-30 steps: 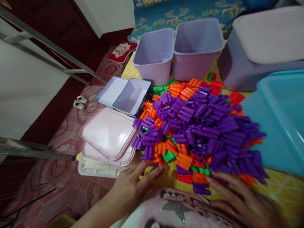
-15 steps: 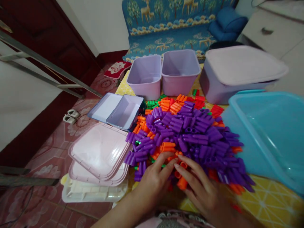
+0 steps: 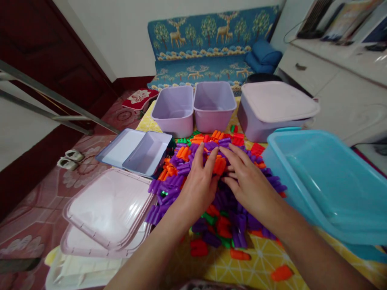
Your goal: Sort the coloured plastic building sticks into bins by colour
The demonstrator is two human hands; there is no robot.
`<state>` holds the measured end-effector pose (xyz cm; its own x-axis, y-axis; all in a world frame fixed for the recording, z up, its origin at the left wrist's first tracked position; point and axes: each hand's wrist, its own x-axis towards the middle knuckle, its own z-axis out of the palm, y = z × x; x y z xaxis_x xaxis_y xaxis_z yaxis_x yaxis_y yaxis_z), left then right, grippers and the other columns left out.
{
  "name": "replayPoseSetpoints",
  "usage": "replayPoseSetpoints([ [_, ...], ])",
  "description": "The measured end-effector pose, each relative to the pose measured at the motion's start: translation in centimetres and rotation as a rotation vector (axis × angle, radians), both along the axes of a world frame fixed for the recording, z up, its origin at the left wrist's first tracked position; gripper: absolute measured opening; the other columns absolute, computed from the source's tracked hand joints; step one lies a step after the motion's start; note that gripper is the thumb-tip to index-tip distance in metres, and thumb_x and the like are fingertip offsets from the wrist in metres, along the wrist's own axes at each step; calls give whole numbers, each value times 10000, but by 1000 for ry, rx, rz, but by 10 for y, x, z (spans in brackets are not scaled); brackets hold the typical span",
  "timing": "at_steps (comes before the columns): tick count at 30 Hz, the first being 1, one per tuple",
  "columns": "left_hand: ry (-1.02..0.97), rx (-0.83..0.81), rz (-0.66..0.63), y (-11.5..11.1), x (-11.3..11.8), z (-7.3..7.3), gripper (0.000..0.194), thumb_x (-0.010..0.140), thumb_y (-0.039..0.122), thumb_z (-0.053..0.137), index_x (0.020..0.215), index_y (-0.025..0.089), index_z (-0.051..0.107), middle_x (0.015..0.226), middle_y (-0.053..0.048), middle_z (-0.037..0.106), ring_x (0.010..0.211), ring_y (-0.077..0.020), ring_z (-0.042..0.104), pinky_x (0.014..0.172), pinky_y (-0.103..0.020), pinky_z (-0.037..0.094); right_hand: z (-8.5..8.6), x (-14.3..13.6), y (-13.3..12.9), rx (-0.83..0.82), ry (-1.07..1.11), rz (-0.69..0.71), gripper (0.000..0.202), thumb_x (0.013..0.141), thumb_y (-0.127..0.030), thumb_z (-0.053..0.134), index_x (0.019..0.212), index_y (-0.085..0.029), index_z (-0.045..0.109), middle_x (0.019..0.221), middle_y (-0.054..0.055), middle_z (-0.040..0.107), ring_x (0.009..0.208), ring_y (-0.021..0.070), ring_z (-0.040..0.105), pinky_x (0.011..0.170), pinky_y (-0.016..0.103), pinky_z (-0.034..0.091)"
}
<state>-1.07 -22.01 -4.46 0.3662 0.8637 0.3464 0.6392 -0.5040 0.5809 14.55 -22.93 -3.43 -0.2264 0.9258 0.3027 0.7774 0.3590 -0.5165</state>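
Note:
A heap of small ribbed plastic tube pieces (image 3: 171, 193), mostly purple with orange, red and green among them, covers the middle of the table. My left hand (image 3: 199, 183) rests on the top of the heap with its fingers stretched forward and apart. Facing it, my right hand (image 3: 249, 183) reaches in from the right, fingers spread and bent a little. Between the fingertips of both hands sits an orange tube piece (image 3: 219, 165); whether it is gripped or only touched is hard to tell. My hands hide much of the heap's centre.
Two lilac bins (image 3: 173, 106) stand behind the heap, beside a lidded bin (image 3: 279, 102). A large turquoise tub (image 3: 338, 177) is at the right. At the left lie a shallow lilac box (image 3: 148, 155) and stacked clear lids (image 3: 109, 203). Loose pieces (image 3: 281, 273) lie near the front.
Both hands have moved forward from the heap's near edge to its top, and their fingers have spread. The view has shifted, showing more red and green pieces at the front.

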Motion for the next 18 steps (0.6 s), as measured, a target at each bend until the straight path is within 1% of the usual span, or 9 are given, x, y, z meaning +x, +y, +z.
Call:
replayPoseSetpoints([
  [3,53,71,29,3,-1,-1,567,883,85,486,1428,201,377,1586,-148,133,1470,-326,127,1144,-565,274,13,16,-12,7,-80,20,638,845,-148,560,1445,-241,366,1524,127,327,1239,311,541,928,486,557],
  [5,129,73,10,3,-3,-4,482,898,173,532,1372,238,476,1573,-121,214,1466,-340,139,1134,-594,270,26,35,-17,48,-186,62,602,860,-235,588,1430,-275,396,1509,105,374,1195,297,578,907,477,562],
  [7,209,52,-1,2,-4,-9,453,879,284,598,1328,277,537,1537,-103,316,1455,-366,163,1116,-627,275,40,60,-12,124,-281,87,536,866,-305,605,1383,-282,466,1450,83,471,1205,287,571,949,475,530],
  [9,256,47,11,2,-4,-15,476,854,359,633,1320,308,548,1513,-92,370,1447,-375,183,1107,-635,279,55,88,6,212,-330,53,465,871,-356,606,1320,-253,538,1354,82,569,1200,271,574,990,452,490],
  [11,269,50,25,1,-3,-20,491,850,381,635,1329,330,538,1514,-80,377,1446,-365,194,1112,-620,282,66,118,35,259,-368,-72,437,881,-387,589,1273,-191,584,1304,109,601,1181,259,582,1002,411,457],
  [13,271,41,33,2,-2,-22,489,851,391,630,1329,345,537,1515,-67,380,1446,-354,204,1115,-607,285,72,148,72,277,-413,-246,525,873,-422,581,1292,-106,568,1326,165,563,1237,282,525,1006,388,413],
  [15,273,26,39,2,-2,-23,487,852,403,626,1328,358,535,1519,-55,379,1448,-346,204,1118,-595,286,68,179,109,288,-423,-411,636,831,-470,600,1285,-26,560,1281,217,567,1252,311,492,967,379,409],
  [17,273,15,45,3,-2,-23,486,853,421,620,1328,376,531,1524,-44,372,1453,-335,198,1126,-585,276,57,207,143,188,-423,-608,737,802,-479,625,1312,39,508,1224,278,581,1190,324,532,881,381,437],
  [18,272,11,47,3,-2,-23,486,854,432,616,1329,383,529,1527,-42,369,1455,-328,194,1131,-580,269,49,219,157,128,-412,-732,724,809,-455,630,1287,76,510,1156,305,607,1107,325,579,817,382,452],
])
